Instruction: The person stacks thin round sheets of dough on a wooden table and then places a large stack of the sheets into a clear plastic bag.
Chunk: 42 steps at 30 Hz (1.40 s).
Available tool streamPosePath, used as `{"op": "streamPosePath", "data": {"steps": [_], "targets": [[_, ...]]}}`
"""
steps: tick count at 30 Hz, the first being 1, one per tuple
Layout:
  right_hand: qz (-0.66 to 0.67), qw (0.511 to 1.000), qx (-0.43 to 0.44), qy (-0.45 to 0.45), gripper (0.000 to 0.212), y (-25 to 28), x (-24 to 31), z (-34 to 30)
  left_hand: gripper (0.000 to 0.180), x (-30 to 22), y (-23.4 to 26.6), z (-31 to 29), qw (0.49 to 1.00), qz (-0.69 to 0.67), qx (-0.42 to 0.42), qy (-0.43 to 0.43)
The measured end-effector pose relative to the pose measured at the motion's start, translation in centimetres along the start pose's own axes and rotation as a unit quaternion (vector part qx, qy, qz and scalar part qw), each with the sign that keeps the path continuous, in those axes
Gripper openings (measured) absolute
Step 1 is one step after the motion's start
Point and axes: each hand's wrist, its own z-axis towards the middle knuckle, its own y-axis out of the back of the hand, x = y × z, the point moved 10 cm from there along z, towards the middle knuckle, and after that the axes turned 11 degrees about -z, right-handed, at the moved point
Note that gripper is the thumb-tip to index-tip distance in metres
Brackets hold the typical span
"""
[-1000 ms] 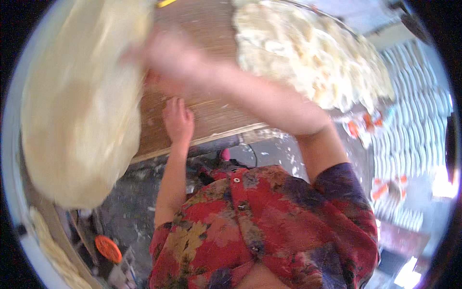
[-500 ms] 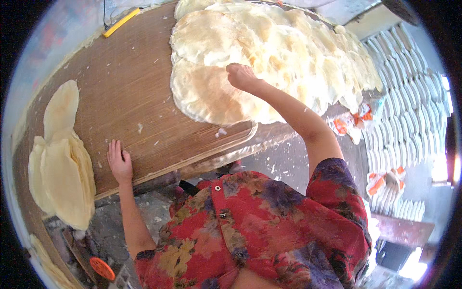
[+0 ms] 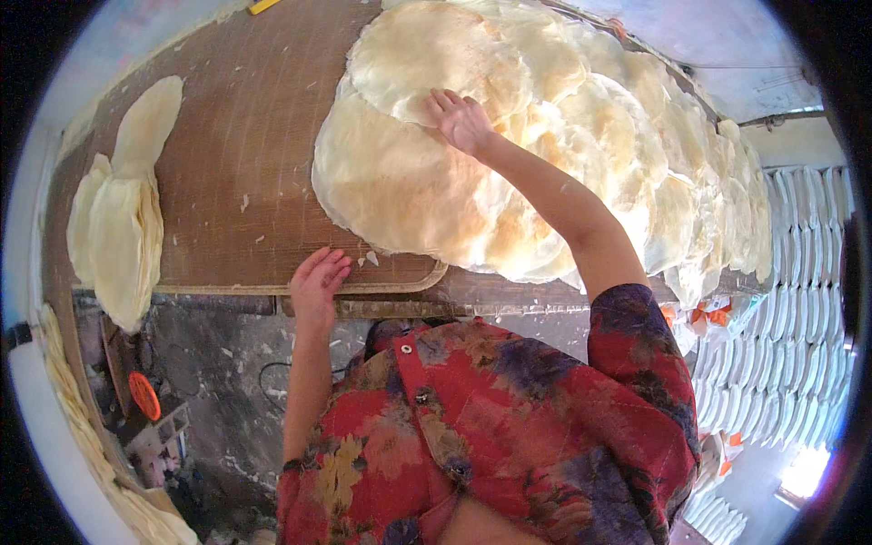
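Large round flatbreads (image 3: 427,200), pale with light brown patches, lie overlapping across the right of the brown table (image 3: 263,154). My right hand (image 3: 461,120) is open, its fingers spread over the near edge of an upper flatbread (image 3: 427,59). Whether it presses on the bread or hovers just above, I cannot tell. At the table's front edge, my left hand (image 3: 318,280) is open and holds nothing, its fingers loosely bent. Small white flakes (image 3: 372,258) lie beside its fingertips.
At the left end of the table, a stack of folded pale flatbreads (image 3: 118,227) overhangs the edge. More flatbreads (image 3: 68,391) line the lower left. Rows of white packs (image 3: 799,263) are piled at the right. An orange disc (image 3: 143,395) stands below the table.
My right hand has gone from closed to open over the flatbreads, and another sheet now lies across the far left of the pile. My left hand has shifted right along the table edge.
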Motion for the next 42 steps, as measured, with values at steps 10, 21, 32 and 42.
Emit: {"op": "streamPosePath", "data": {"steps": [10, 21, 32, 42], "targets": [[0.122, 0.964, 0.168, -0.164, 0.035, 1.5, -13.7, 7.6, 0.033, 2.9, -3.4, 2.8, 0.994, -0.042, 0.059, 0.079], [0.182, 0.958, 0.215, 0.052, 0.055, -3.9, -3.0, -1.0, 0.029, 3.4, -2.8, 3.0, 0.991, -0.094, 0.05, 0.083], [-0.009, 0.966, 0.245, 0.084, 0.056, -4.0, 0.6, 0.0, 0.024, 2.5, -5.3, 2.8, 0.978, -0.176, 0.101, 0.055], [-0.026, 0.956, 0.185, -0.228, 0.025, 0.3, -12.4, 5.8, 0.011, 7.7, -6.5, 4.3, 0.979, -0.115, 0.105, 0.129]]}}
